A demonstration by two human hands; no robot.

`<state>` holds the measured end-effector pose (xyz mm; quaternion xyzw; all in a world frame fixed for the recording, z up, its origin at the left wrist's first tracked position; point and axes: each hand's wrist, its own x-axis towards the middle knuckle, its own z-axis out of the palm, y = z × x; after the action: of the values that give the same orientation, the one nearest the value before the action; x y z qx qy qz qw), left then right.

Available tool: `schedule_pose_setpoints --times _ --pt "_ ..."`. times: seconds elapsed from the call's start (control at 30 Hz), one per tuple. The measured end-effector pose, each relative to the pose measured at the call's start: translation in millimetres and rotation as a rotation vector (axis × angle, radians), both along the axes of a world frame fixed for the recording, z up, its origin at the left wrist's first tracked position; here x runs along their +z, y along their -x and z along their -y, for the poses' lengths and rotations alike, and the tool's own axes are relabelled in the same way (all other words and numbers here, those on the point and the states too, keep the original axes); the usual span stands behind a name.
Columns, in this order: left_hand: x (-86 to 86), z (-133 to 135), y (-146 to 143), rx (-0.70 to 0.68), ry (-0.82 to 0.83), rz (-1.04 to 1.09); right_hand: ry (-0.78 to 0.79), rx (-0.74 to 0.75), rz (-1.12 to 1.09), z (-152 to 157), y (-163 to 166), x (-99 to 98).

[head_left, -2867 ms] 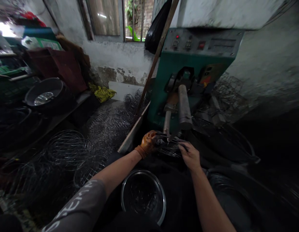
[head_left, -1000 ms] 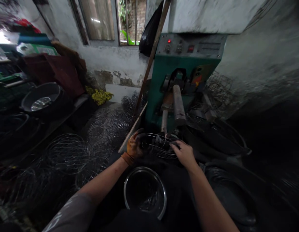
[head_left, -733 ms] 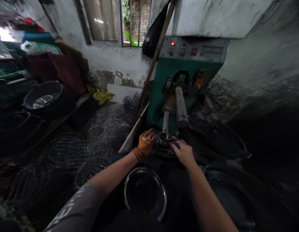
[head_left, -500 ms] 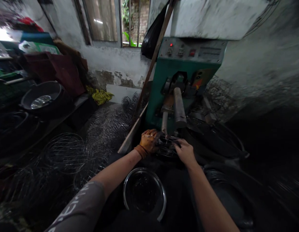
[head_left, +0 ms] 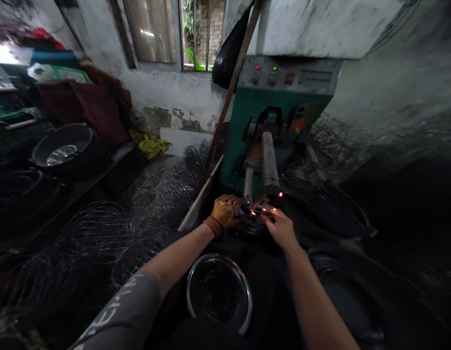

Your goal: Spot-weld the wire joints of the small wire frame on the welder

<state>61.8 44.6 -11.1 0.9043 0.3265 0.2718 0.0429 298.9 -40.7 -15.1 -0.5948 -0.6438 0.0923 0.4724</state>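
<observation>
Sparks (head_left: 253,212) fly between the hands! The gloved left hand (head_left: 224,212) curls closed on one side of the wire frame (head_left: 251,227), the bare right hand (head_left: 278,227) pinches the other, fingers nearly together, seemingly steadying it from both sides against the metal rod (head_left: 248,183) just beyond them

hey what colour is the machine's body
The machine is dark green, clearest in the head view.

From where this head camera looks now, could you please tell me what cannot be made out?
Head view, wire rack: left end hidden behind the gloved left hand.
Head view, metal-rimmed basin: near rim covered by something dark.
Head view, control panel: markings too small to read.
</observation>
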Motion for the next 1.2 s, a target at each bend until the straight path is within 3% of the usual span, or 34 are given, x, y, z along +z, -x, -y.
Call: schedule_pose_setpoints --times 0.13,0.23,0.3,0.47,0.57,0.73,0.97,1.2 --pt "5.3 -2 -3 -0.014 0.057 -0.05 0.159 -0.167 -0.179 21 -25 -5.5" --pt "-0.3 -1 0 0.014 0.102 -0.019 0.329 -0.161 -0.239 33 -40 -8.5" --pt "-8.9 1 8 0.013 0.129 0.046 0.357 -0.122 -0.226 36 -42 -7.7" --pt "-28.2 7 36 0.01 0.26 0.21 0.197 0.045 -0.002 29 -24 3.3" --pt "-30.7 8 44 0.073 0.349 0.236 0.1 0.126 0.16 23 -13 10.0" --pt "-30.7 6 45 0.107 0.43 0.233 0.057 0.141 0.368 20 -4 9.2" --pt "-35.7 13 48 0.053 0.642 0.419 0.042 0.161 0.303 24 0 4.3" --pt "-35.9 8 46 0.122 0.579 0.416 0.037 0.141 0.266 12 5 14.5"
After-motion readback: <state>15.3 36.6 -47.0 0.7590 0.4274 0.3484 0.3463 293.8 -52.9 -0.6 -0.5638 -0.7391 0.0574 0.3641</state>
